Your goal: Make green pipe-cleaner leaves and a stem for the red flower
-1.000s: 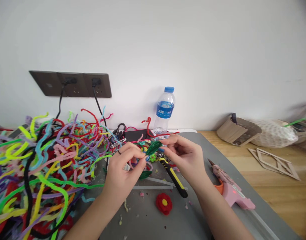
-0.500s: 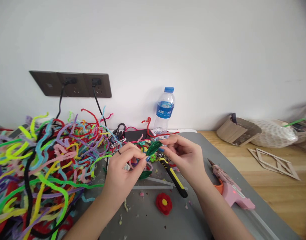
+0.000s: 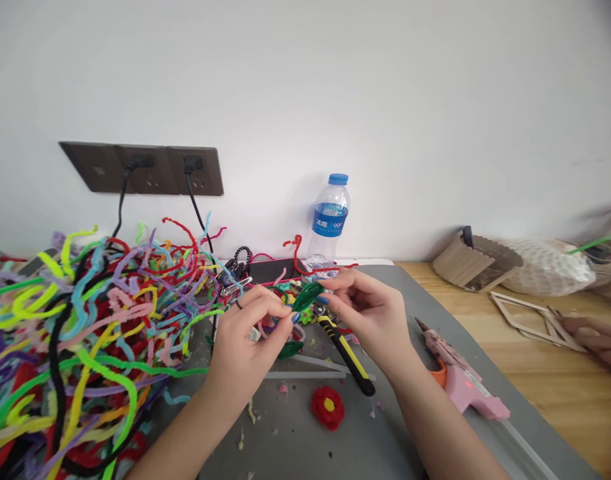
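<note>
A dark green pipe-cleaner leaf (image 3: 308, 295) is stretched between my two hands above the grey mat. My left hand (image 3: 252, 330) pinches its lower left end between thumb and finger. At its upper right tip, my right hand (image 3: 370, 310) closes thumb and forefinger on it. A second green leaf (image 3: 290, 349) lies just below, partly behind my left fingers. Yellow-and-black handled pliers (image 3: 348, 353) rest beneath my right hand, their jaws among small scraps. Nearer to me lies a red flower with a yellow centre (image 3: 328, 407).
A big tangle of coloured pipe cleaners (image 3: 95, 333) covers the left side. A water bottle (image 3: 329, 223) stands by the wall. On the right are a pink glue gun (image 3: 468, 383), orange-handled scissors (image 3: 438, 375), wooden frames (image 3: 522, 320) and another person's hand (image 3: 598, 340).
Another person's hand has come in at the right edge and touches the wooden frames, which have shifted slightly left. My hands and the leaf have hardly moved.
</note>
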The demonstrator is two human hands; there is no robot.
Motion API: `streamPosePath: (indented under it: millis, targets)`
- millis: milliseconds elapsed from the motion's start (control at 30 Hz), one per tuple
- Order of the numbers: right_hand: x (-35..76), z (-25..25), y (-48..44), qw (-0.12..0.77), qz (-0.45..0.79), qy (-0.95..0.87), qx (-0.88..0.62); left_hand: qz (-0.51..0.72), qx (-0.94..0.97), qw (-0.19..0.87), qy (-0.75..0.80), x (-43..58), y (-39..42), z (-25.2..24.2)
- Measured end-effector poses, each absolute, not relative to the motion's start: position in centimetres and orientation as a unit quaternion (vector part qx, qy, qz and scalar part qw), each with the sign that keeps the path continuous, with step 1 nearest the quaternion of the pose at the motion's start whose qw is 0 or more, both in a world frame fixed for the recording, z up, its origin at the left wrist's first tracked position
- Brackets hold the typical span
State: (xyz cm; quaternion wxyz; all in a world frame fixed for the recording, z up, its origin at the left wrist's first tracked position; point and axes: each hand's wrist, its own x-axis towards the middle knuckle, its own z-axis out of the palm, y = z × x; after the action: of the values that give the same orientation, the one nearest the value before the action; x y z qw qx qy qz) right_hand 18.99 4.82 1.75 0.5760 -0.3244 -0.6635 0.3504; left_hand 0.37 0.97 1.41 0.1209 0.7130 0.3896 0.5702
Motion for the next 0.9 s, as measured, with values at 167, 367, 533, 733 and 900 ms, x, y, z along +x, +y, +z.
streamPosePath:
  millis: [167, 367, 533, 733, 900]
  targets:
    - [18.94, 1.74, 4.75, 0.575, 0.349, -0.665, -0.324, 0.569, 0.713, 0.121, 0.391, 0.36, 0.96, 1.42]
    - [18.88, 1.81, 4.77, 0.576, 0.350, -0.662, -0.327, 0.567, 0.716, 0.117, 0.389, 0.39, 0.97, 1.41]
    - [19.03, 1.83, 4.76, 0.575, 0.351, -0.662, -0.329, 0.568, 0.706, 0.133, 0.402, 0.34, 0.99, 1.35]
    - [19.31, 2.05, 4.53, 0.549, 0.354, -0.670, -0.353, 0.547, 0.636, 0.279, 0.467, 0.04, 0.99, 1.54]
    - [19.09, 2.07, 4.59, 0.551, 0.346, -0.668, -0.362, 0.524, 0.568, 0.395, 0.497, 0.25, 1.02, 2.01]
